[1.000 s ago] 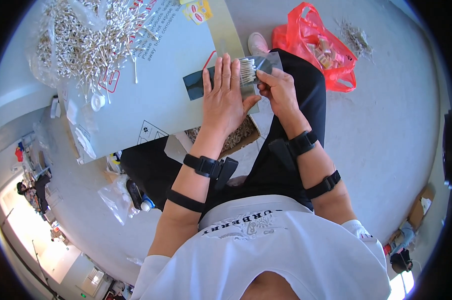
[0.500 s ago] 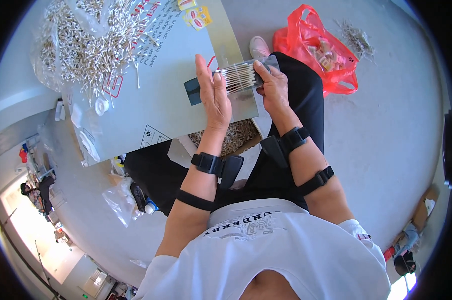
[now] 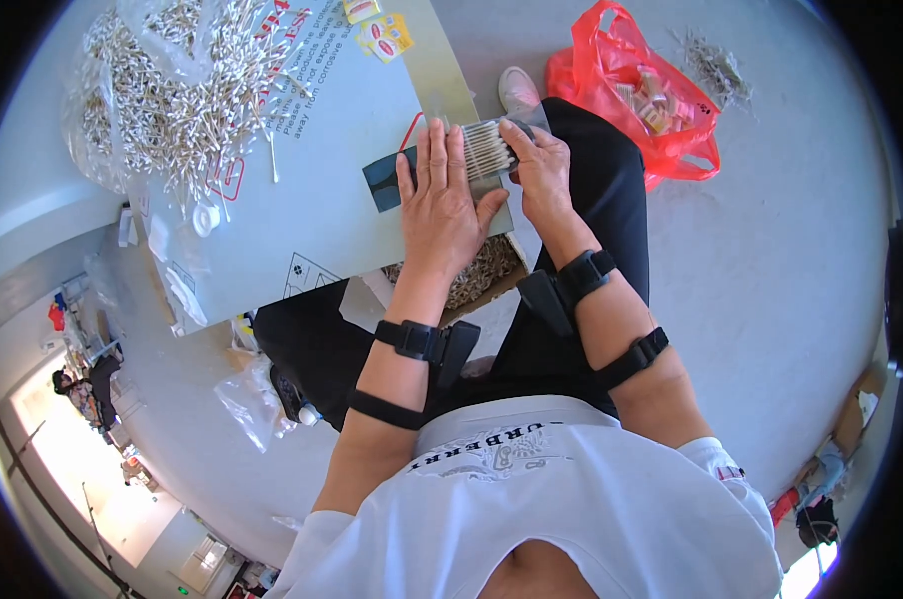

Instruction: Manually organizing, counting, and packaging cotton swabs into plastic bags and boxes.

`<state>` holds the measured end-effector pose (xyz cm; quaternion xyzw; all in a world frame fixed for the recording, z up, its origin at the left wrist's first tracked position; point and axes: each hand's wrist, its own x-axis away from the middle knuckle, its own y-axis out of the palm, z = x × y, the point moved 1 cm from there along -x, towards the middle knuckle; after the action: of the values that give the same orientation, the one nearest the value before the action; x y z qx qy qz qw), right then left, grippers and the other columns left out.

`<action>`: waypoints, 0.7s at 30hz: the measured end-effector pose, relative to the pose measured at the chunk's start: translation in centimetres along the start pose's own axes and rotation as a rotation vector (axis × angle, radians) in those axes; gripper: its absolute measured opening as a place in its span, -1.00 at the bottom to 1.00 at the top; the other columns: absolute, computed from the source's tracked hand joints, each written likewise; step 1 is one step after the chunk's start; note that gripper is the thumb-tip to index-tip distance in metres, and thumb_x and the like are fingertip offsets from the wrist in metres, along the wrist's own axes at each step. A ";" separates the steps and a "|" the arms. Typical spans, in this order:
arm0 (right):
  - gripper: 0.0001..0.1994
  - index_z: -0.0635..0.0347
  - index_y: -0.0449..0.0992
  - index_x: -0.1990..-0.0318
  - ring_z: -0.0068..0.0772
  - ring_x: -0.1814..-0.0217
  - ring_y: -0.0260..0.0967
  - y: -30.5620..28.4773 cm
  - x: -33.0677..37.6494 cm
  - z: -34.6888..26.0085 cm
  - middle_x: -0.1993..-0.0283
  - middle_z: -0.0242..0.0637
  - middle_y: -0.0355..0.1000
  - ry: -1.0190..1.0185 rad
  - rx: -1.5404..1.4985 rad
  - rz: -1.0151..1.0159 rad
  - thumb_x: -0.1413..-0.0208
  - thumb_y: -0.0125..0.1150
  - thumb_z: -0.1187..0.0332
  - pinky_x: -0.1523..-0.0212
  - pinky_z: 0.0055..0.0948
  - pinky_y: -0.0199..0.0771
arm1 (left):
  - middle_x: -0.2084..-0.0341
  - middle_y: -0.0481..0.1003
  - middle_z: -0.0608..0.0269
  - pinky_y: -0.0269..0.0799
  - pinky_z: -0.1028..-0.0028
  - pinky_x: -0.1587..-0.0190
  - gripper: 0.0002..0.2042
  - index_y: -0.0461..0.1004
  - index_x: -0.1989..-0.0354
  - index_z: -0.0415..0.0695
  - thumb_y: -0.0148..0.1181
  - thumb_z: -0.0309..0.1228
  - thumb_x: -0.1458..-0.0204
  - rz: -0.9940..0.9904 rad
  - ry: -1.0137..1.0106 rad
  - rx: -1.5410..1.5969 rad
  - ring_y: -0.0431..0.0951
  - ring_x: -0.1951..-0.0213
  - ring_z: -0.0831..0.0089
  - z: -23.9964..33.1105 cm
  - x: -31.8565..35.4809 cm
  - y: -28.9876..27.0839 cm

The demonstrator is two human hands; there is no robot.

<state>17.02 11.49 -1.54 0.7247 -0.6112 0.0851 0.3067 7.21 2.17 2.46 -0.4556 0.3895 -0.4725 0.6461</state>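
A row of cotton swabs [image 3: 487, 152] lies side by side on a dark, glossy strip [image 3: 380, 186] at the near right corner of the tabletop. My left hand [image 3: 440, 205] rests palm down across the strip and the left end of the row, its fingers stretched out flat. At the right end, my right hand [image 3: 543, 178] grips the strip and swabs, thumb on top and the other fingers curled beneath. Clear film shows around that end. A big heap of loose cotton swabs [image 3: 177, 105] in a clear plastic bag sits at the table's far left.
Yellow printed cards [image 3: 385, 38] lie on the table's [image 3: 322, 225] far side, and a small white ring [image 3: 206, 220] near its left edge. Below the near edge is a box [image 3: 506, 290] of swabs. A red plastic bag [image 3: 596, 75] with small packs stands on the floor.
My left hand has turned from upright on its edge to palm down, and now lies flat over the strip and swabs. My right hand keeps its grip, almost unmoved.
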 end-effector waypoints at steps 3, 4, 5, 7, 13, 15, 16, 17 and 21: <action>-0.83 0.12 0.60 0.39 -0.75 0.62 0.22 0.2 0.3 -0.4 0.54 -0.56 0.43 -0.039 0.024 -0.007 -0.14 0.31 0.23 0.63 -0.64 0.09 | -0.43 -0.03 -0.02 -0.27 -0.04 -0.41 -0.16 -0.01 -0.42 -0.22 0.09 0.08 -0.10 -0.001 -0.008 0.004 -0.11 -0.46 0.13 0.0 -0.2 -0.3; -0.81 0.11 0.60 0.39 -0.74 0.62 0.20 0.1 0.2 -0.4 0.55 -0.57 0.41 -0.013 0.027 0.002 -0.15 0.29 0.22 0.62 -0.64 0.08 | -0.43 -0.03 -0.01 -0.26 -0.04 -0.41 -0.15 -0.01 -0.42 -0.22 0.10 0.09 -0.09 -0.016 0.004 -0.015 -0.11 -0.46 0.14 0.0 -0.2 -0.4; -0.80 0.11 0.60 0.39 -0.74 0.62 0.19 -0.1 0.1 -0.3 0.56 -0.57 0.39 0.013 0.029 0.011 -0.16 0.27 0.20 0.62 -0.64 0.08 | -0.43 -0.03 0.00 -0.25 -0.04 -0.41 -0.14 -0.01 -0.42 -0.22 0.12 0.09 -0.08 -0.031 0.016 -0.035 -0.10 -0.46 0.15 0.0 -0.3 -0.5; -0.79 0.11 0.59 0.38 -0.74 0.62 0.18 0.0 0.3 -0.4 0.56 -0.57 0.38 0.022 0.005 0.001 -0.17 0.26 0.19 0.61 -0.64 0.07 | -0.43 -0.03 0.00 -0.24 -0.04 -0.41 -0.14 -0.01 -0.42 -0.22 0.12 0.08 -0.07 -0.041 0.023 -0.048 -0.10 -0.46 0.15 0.0 0.0 -0.4; -0.76 0.12 0.59 0.36 -0.73 0.63 0.18 -0.2 0.4 -0.6 0.54 -0.55 0.39 0.072 -0.025 -0.019 -0.19 0.24 0.15 0.62 -0.64 0.05 | -0.44 -0.06 0.00 -0.27 -0.03 -0.42 -0.13 -0.05 -0.43 -0.19 0.11 0.09 -0.08 -0.028 0.030 -0.006 -0.12 -0.47 0.14 -0.4 -0.3 -0.3; -0.76 0.12 0.59 0.36 -0.73 0.63 0.18 -0.1 0.4 -0.6 0.54 -0.54 0.39 0.110 -0.032 0.005 -0.19 0.23 0.15 0.63 -0.64 0.04 | -0.44 -0.07 0.00 -0.29 -0.02 -0.42 -0.13 -0.07 -0.44 -0.19 0.10 0.10 -0.09 -0.008 0.025 0.017 -0.13 -0.47 0.14 -0.4 -0.3 -0.1; -0.76 0.13 0.59 0.36 -0.73 0.62 0.19 0.0 0.3 -0.6 0.54 -0.54 0.40 0.096 -0.040 0.006 -0.19 0.24 0.17 0.63 -0.63 0.05 | -0.44 -0.08 0.00 -0.31 -0.01 -0.42 -0.13 -0.08 -0.44 -0.19 0.09 0.10 -0.09 -0.020 0.029 0.002 -0.13 -0.47 0.14 -0.4 -0.4 0.0; -0.77 0.14 0.59 0.37 -0.73 0.62 0.20 0.1 0.2 -0.5 0.55 -0.54 0.40 0.083 -0.047 0.007 -0.18 0.26 0.18 0.63 -0.63 0.06 | -0.45 -0.09 0.00 -0.32 0.00 -0.43 -0.12 -0.09 -0.44 -0.19 0.08 0.11 -0.09 -0.033 0.032 -0.013 -0.14 -0.47 0.13 -0.4 -0.4 0.1; -0.79 0.25 0.60 0.44 -0.73 0.59 0.21 0.4 -0.2 -0.1 0.55 -0.53 0.43 0.020 -0.063 0.029 -0.15 0.31 0.30 0.57 -0.57 0.17 | -0.44 -0.08 0.00 -0.30 0.02 -0.42 -0.15 -0.09 -0.45 -0.17 0.00 0.14 -0.13 -0.042 0.047 -0.021 -0.13 -0.47 0.12 -0.4 -0.6 -0.1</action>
<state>16.62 11.73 -1.42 0.7049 -0.6209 0.0772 0.3341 6.65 2.65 2.44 -0.4592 0.3999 -0.4922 0.6221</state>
